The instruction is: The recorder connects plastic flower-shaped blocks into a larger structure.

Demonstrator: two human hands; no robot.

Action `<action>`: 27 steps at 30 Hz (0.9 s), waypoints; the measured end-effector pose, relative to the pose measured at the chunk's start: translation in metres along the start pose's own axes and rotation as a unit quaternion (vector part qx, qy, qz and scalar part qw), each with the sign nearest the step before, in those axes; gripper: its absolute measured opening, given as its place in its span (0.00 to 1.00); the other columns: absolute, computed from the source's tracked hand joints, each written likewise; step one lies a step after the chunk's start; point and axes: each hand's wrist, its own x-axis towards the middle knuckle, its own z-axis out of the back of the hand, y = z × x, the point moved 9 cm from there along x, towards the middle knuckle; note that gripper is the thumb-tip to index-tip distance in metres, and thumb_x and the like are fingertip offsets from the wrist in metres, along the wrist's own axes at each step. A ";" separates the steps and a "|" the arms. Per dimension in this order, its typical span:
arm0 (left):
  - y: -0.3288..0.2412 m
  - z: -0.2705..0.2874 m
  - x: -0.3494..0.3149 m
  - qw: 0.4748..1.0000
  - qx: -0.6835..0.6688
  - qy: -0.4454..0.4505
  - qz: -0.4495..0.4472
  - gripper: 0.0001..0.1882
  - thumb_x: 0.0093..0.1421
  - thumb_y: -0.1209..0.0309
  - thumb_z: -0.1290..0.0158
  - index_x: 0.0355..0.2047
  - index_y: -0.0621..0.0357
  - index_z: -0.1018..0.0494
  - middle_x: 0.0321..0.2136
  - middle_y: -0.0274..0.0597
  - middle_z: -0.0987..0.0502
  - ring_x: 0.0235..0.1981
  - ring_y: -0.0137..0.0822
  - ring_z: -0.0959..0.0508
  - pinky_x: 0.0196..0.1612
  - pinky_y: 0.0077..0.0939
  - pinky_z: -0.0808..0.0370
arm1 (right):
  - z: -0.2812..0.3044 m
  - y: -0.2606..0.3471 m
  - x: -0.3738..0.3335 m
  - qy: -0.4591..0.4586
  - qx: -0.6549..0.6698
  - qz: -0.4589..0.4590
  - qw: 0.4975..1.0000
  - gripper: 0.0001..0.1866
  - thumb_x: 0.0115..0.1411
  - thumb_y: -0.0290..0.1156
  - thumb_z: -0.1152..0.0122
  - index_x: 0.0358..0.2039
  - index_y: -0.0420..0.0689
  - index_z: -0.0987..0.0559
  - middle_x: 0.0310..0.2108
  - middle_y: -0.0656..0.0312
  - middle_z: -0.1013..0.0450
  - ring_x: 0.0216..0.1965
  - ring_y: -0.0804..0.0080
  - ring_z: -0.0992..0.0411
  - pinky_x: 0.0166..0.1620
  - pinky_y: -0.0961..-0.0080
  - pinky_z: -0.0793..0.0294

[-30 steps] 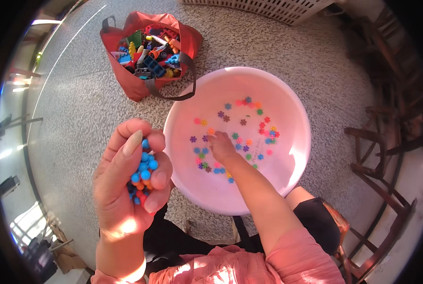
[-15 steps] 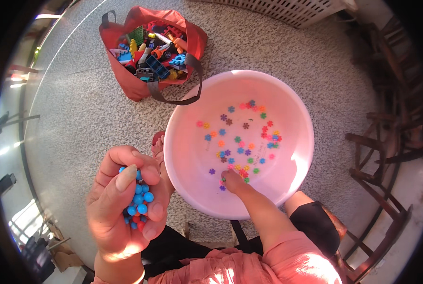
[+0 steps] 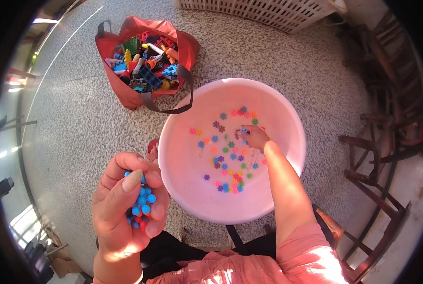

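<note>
My left hand [image 3: 128, 203] is raised at the left of the pink basin [image 3: 173, 189], closed around a cluster of small round blue beads [image 3: 142, 201]. A few red ones show lower in the palm. Inside the basin, my right hand [image 3: 257, 137] reaches over the bottom with fingertips together at a small blue flower-shaped piece [image 3: 244, 131]. A brown flower piece [image 3: 237, 135] lies just beside those fingertips. Many flower pieces in several colours are scattered over the basin's bottom, with a denser group [image 3: 235, 182] at the near side. My right hand hides some of them.
A red fabric bag [image 3: 126, 94] with dark handles stands beyond the basin to the left, full of mixed plastic toys [image 3: 150, 61]. A white slatted basket [image 3: 268, 14] is at the far edge. Dark wooden chairs [image 3: 372, 142] line the right side on the speckled floor [image 3: 74, 118].
My right hand has moved from the basin's near side up and right across its bottom. More pieces, including blue ones, show in the near group. My left hand keeps its beads.
</note>
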 end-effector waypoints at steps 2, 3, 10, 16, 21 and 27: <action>0.001 0.000 0.004 1.000 0.001 0.007 0.000 0.07 0.56 0.73 0.57 0.34 0.63 0.36 0.27 0.47 0.31 0.16 0.30 0.30 0.08 0.14 0.35 | 0.024 0.013 0.010 -0.097 -0.007 0.037 0.995 0.16 0.53 0.37 0.47 0.41 0.42 0.27 0.32 0.57 0.28 0.30 0.72 0.30 0.34 0.75 0.29; 0.002 -0.001 0.005 1.000 0.001 0.013 0.000 0.07 0.56 0.74 0.57 0.34 0.64 0.36 0.27 0.47 0.31 0.16 0.30 0.30 0.08 0.15 0.35 | 0.042 0.022 0.012 -0.194 -0.015 0.073 0.978 0.16 0.54 0.35 0.48 0.42 0.43 0.28 0.36 0.56 0.29 0.35 0.68 0.30 0.39 0.72 0.29; 0.008 -0.001 0.008 1.000 -0.007 0.007 0.007 0.07 0.56 0.75 0.57 0.34 0.65 0.37 0.27 0.50 0.31 0.15 0.33 0.31 0.08 0.15 0.36 | 0.006 0.034 0.065 -0.228 -0.244 0.088 0.938 0.16 0.52 0.29 0.49 0.43 0.46 0.30 0.45 0.53 0.36 0.48 0.55 0.39 0.46 0.64 0.32; 0.011 -0.005 0.005 1.000 -0.004 0.003 0.009 0.07 0.56 0.76 0.57 0.34 0.65 0.36 0.27 0.51 0.31 0.15 0.33 0.31 0.08 0.16 0.36 | -0.085 0.008 0.016 -0.097 -0.297 0.140 0.940 0.19 0.46 0.20 0.52 0.41 0.45 0.31 0.39 0.52 0.35 0.43 0.54 0.38 0.42 0.64 0.32; 0.015 -0.008 -0.001 1.000 0.003 0.010 0.018 0.07 0.56 0.75 0.57 0.35 0.65 0.37 0.27 0.50 0.31 0.14 0.32 0.30 0.09 0.16 0.35 | -0.108 -0.015 -0.033 -0.035 -0.064 0.063 0.995 0.10 0.49 0.29 0.48 0.33 0.40 0.26 0.34 0.49 0.31 0.37 0.56 0.32 0.41 0.67 0.32; 0.020 -0.013 -0.004 0.999 -0.007 0.025 0.021 0.06 0.56 0.75 0.57 0.34 0.65 0.37 0.27 0.49 0.31 0.15 0.32 0.29 0.09 0.16 0.34 | -0.037 -0.085 -0.031 -0.213 0.062 0.001 0.975 0.12 0.49 0.36 0.46 0.29 0.40 0.26 0.26 0.49 0.29 0.29 0.55 0.30 0.36 0.66 0.31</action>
